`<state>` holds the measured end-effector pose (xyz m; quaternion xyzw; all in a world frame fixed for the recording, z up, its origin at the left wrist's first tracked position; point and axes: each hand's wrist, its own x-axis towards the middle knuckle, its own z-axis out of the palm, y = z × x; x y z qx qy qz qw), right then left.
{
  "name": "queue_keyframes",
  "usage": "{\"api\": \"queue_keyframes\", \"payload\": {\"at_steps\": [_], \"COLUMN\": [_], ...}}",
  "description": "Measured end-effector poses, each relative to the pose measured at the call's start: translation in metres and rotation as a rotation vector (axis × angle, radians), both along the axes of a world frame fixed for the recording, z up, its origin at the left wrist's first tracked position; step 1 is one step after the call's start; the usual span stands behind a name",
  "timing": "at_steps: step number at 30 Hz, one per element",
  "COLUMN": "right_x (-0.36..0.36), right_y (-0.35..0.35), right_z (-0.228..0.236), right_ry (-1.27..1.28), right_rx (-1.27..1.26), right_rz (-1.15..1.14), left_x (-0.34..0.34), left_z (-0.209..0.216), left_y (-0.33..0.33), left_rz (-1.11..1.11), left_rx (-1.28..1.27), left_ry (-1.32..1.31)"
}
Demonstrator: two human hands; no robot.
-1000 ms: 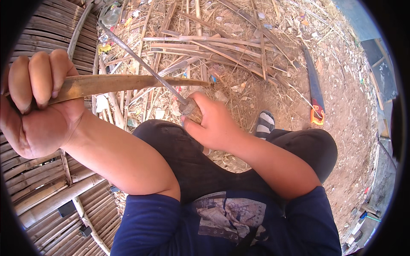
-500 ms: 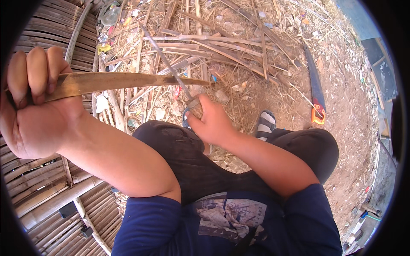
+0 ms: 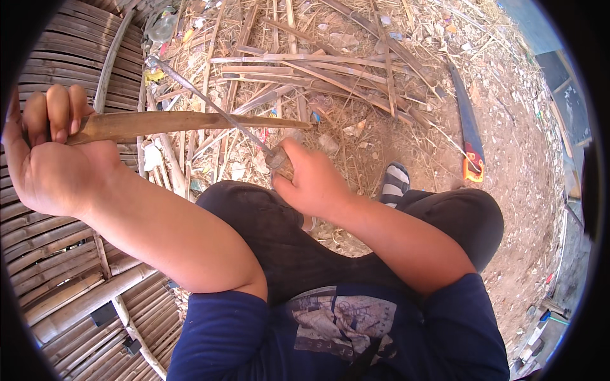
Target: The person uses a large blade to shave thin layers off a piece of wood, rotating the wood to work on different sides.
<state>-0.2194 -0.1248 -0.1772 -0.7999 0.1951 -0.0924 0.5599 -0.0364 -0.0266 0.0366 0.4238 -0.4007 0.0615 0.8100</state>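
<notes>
My left hand [image 3: 60, 149] is closed around the thick end of a bamboo strip [image 3: 171, 122], which stretches rightward and tapers to a thin tip. In my right hand [image 3: 314, 174] is the wooden handle of a knife [image 3: 210, 101] with a long, narrow metal blade. The blade slants up to the left and crosses the strip toward its thin end; whether the two touch is hard to tell. Fingers of my right hand wrap the handle, with the thumb lying along it.
Bamboo strips [image 3: 305, 60] lie piled on the littered ground ahead. A handsaw [image 3: 467, 120] with an orange grip rests on the dirt at right. Slatted bamboo walling [image 3: 51, 254] runs along the left. My sandalled foot [image 3: 395, 184] is between the pile and my knee.
The knife has swung left, its blade now lying flatter and its tip farther left. My left hand has shifted slightly, and the bamboo strip has levelled a little.
</notes>
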Motion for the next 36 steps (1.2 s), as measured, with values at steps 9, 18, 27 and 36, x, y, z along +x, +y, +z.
{"api": "queue_keyframes", "payload": {"at_steps": [9,18,27,36], "right_x": [0.001,-0.007,0.004,-0.018], "right_y": [-0.005,-0.004,-0.009,-0.026], "right_z": [-0.03,-0.041,0.01,-0.119], "right_ry": [0.072,0.086,0.116,0.413], "right_rx": [-0.039,0.006,-0.035,-0.075], "right_rz": [-0.043,-0.023,0.049,-0.165], "left_x": [0.005,-0.002,0.01,0.005], "left_z": [-0.001,-0.001,-0.003,0.001], "left_y": [0.0,-0.001,0.013,0.011], "left_rz": [0.204,-0.016,-0.334,-0.65], "left_rx": [-0.004,-0.013,-0.026,-0.008], "left_ry": [0.008,-0.005,0.013,-0.026]}}
